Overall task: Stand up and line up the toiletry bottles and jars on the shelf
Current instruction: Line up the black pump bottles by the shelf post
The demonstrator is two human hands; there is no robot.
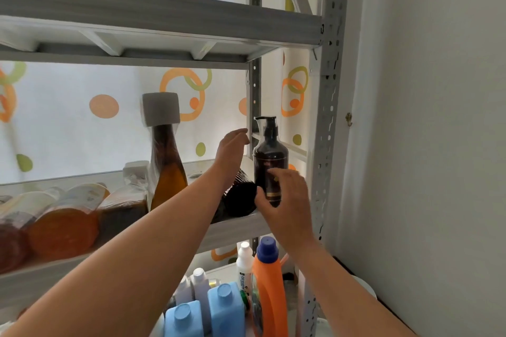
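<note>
Right hand [284,200] fingers curled round pump bottle [270,154], left hand [231,146] raised, fingers relaxed

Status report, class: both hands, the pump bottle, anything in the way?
Right hand grips pump bottle, upright, right end of shelf. Left hand open, reaching past it. Dark ribbed container lies beside the bottle, below left wrist.

The upright [327,123] was grey painted metal, matt and punched with holes. The shelf [235,230] had a pale, matt wood-grain face. The pump bottle [269,159] was dark, glossy plastic. The amber bottle [168,172] shone under clear film, its grey cap [161,109] matt. The jars [63,230] wore wrinkled glossy wrap. The orange jug [269,295] and blue bottles [226,306] looked like smooth plastic. The wall [424,117] was matt.
</note>
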